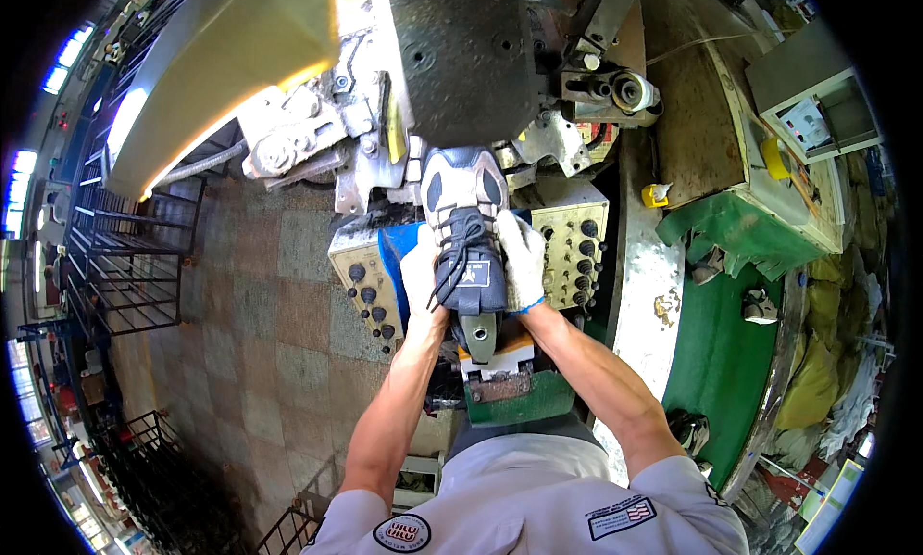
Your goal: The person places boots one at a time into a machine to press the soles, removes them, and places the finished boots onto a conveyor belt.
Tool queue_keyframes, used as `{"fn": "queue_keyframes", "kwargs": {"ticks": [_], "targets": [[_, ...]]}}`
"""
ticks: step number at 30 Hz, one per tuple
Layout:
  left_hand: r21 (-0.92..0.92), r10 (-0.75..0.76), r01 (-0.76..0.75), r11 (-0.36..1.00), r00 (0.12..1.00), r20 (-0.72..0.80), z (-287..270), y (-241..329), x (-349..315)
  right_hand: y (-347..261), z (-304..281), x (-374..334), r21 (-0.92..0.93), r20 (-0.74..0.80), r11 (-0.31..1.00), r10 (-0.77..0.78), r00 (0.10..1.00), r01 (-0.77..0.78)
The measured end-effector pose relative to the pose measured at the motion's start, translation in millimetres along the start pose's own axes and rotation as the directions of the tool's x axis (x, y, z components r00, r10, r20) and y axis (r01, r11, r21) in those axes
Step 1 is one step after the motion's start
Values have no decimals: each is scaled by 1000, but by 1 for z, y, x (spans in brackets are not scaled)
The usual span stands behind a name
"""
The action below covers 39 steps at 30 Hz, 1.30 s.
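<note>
A grey and black lace-up sneaker (465, 194) sits in the middle of the machine, its toe pointing away from me under the dark metal head (461, 64). Black laces hang over its tongue. Out of its heel end sticks a dark green shoe last (479, 336) with a round hole. My left hand (420, 266), in a white glove, is closed against the shoe's left side. My right hand (521, 264), gloved in white with a blue cuff edge, grips the right side. Their fingertips are partly hidden by the shoe.
Control boxes with black knobs flank the shoe, one on the left (361, 276) and one on the right (574, 238). A yellowish curved cover (231, 64) hangs at upper left. To the right runs a green conveyor belt (716, 353) carrying shoes. Black metal racks (130, 257) stand at far left.
</note>
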<state>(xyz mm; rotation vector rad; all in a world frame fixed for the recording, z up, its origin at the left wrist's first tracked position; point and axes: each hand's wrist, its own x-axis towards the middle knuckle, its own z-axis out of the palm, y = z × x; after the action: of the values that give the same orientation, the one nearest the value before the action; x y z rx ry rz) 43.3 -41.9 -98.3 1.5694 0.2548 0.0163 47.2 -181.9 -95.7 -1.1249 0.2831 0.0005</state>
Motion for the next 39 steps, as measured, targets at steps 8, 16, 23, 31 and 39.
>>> {"fn": "queue_keyframes", "kwargs": {"ticks": [8,16,23,31,39], "targets": [[22,-48,55,998,970,-239,-36,-66,-67,18,-67,-20,-230,-161,972,-96,982,57],[455,-85,300,838,897,-434,-43,-134,-166,-37,-181,-138,-270,-294,962,-55,954,-28],[399,-163,338,853,897,-411,-39,-192,-125,-36,-197,-139,-242,-277,961,62,959,-131],[590,27,212,779,929,-369,-46,-135,-149,-50,-173,-115,-227,-111,961,134,985,-157],[377,117,-57,924,984,-137,-85,153,-187,-105,-76,-152,-101,420,994,78,904,-39]]}}
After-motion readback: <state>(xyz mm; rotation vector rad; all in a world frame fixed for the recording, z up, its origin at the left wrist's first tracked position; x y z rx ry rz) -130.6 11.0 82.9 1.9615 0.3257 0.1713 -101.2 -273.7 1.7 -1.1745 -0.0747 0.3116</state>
